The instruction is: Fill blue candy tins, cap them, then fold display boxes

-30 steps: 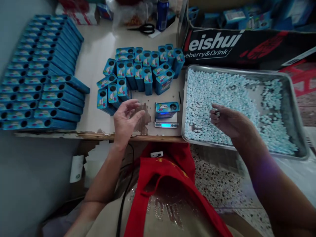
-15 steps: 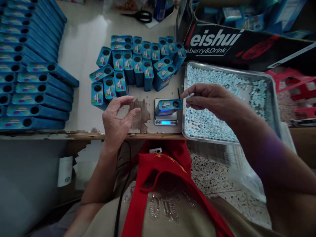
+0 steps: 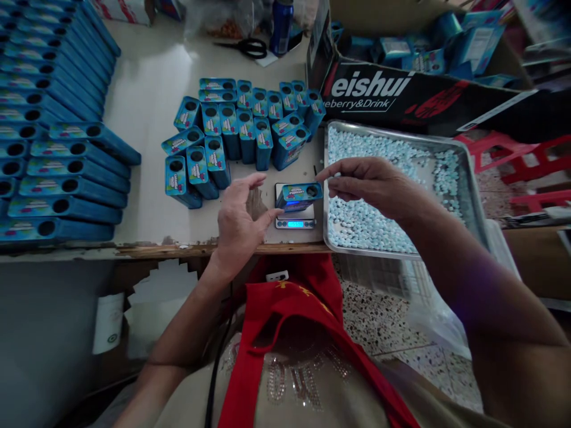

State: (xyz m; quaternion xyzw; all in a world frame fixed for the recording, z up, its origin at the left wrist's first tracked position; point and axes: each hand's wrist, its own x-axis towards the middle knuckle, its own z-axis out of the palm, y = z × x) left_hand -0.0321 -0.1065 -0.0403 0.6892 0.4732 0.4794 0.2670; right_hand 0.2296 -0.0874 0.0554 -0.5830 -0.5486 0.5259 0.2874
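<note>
A blue candy tin (image 3: pixel 298 193) with a round dark hole in its top stands on a small digital scale (image 3: pixel 295 223) with a lit display. From the left, my left hand (image 3: pixel 241 223) reaches toward it, thumb and fingers apart and nothing between them. Its thumb tip is right by the tin's lower left side; whether it touches I cannot tell. Close to the tin's hole end is my right hand (image 3: pixel 370 184), fingers drawn together over the edge of a metal tray (image 3: pixel 476 196). Anything pinched in them is too small to make out. Small pale-blue candies (image 3: pixel 366 229) cover much of the tray.
Several similar tins (image 3: pixel 245 128) stand grouped behind the scale, and more lie in rows (image 3: pixel 71 184) at the left. A black carton (image 3: pixel 379 89) holding blue packages is behind the tray. Scissors (image 3: pixel 250 47) and a dark blue can (image 3: pixel 281 27) lie farther back.
My left hand has moved right, up to the tin on the scale. My right hand stays beside the tin's hole end. The camera view has shifted slightly.
</note>
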